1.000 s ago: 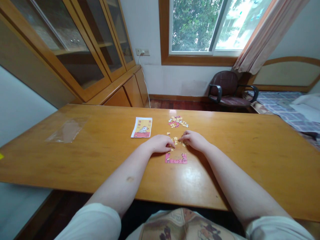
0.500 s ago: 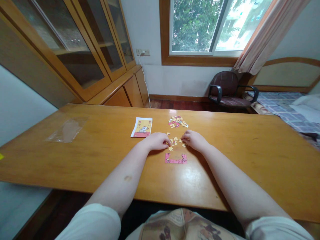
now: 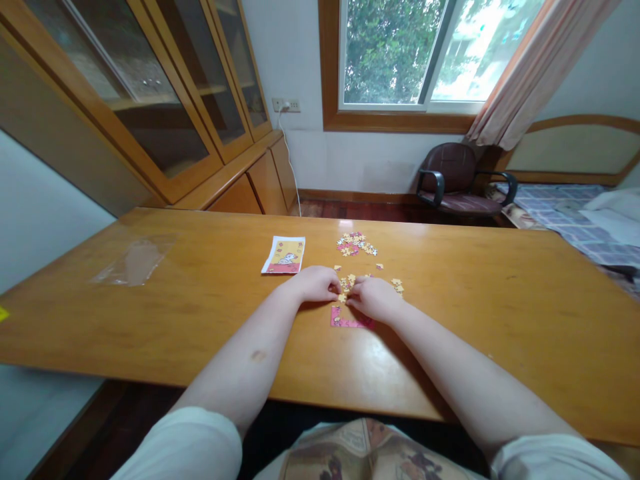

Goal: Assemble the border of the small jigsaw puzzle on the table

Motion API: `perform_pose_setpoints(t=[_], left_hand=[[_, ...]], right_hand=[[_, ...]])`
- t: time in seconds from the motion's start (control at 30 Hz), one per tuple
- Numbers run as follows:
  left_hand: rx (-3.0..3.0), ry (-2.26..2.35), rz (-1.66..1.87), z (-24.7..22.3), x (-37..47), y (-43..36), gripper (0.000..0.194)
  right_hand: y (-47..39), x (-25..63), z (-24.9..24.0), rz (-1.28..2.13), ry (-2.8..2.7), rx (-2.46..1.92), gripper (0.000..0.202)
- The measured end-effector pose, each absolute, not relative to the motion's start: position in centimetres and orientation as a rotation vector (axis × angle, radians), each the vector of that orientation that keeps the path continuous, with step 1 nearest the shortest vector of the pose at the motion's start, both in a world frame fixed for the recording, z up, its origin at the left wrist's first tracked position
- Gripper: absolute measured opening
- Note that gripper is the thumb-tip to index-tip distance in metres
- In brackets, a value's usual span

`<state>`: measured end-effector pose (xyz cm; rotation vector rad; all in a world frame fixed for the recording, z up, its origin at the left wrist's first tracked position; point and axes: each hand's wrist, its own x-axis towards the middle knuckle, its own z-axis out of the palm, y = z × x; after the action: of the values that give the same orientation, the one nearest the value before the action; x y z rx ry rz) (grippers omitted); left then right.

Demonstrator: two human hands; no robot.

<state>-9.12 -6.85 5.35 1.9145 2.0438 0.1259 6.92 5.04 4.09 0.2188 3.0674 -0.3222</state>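
Note:
Curled fingers of my left hand (image 3: 319, 284) rest on the table beside a loose yellow puzzle piece (image 3: 343, 298). Across from it, my right hand (image 3: 376, 298) is closed with its fingertips close to that same piece. Whatever either hand holds is too small or hidden to make out. Several yellow pieces (image 3: 351, 279) lie between and just beyond the hands. Below them lies a joined pink puzzle section (image 3: 345, 323), its right side partly covered by my right hand. More yellow pieces (image 3: 397, 285) sit right of my right hand.
A pile of mixed puzzle pieces (image 3: 350, 245) lies farther back. Left of the hands is a picture card (image 3: 285, 255) with a yellow and pink print. A clear plastic bag (image 3: 135, 262) lies on the wooden table's (image 3: 210, 320) left part. An armchair (image 3: 453, 177) stands beyond.
My right hand has moved left and nearer to me, over the right side of the pink section. Yellow pieces now show to its right. My left hand has barely moved.

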Motion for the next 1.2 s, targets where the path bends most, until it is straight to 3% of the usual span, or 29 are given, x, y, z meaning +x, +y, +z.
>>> perform_pose_setpoints(t=[0.23, 0.63, 0.93, 1.2], left_hand=[[1.942, 2.073, 0.044, 5.5, -8.6, -6.9, 0.019], [1.715, 2.22, -0.076, 5.9, -7.6, -6.1, 0.015], [1.319, 2.091, 0.362, 4.0, -9.4, -7.8, 0.025], [1.317, 2.07, 0.463, 3.4, -9.5, -8.1, 0.025]], right_hand=[[3.8, 6.4, 4.0, -0.269, 3.072, 0.278, 0.028], [2.8, 5.8, 3.6, -0.496, 2.998, 0.514, 0.025], [2.9, 5.4, 3.2, -0.743, 2.968, 0.591, 0.02], [3.2, 5.3, 2.7, -0.816, 2.974, 0.613, 0.015]])
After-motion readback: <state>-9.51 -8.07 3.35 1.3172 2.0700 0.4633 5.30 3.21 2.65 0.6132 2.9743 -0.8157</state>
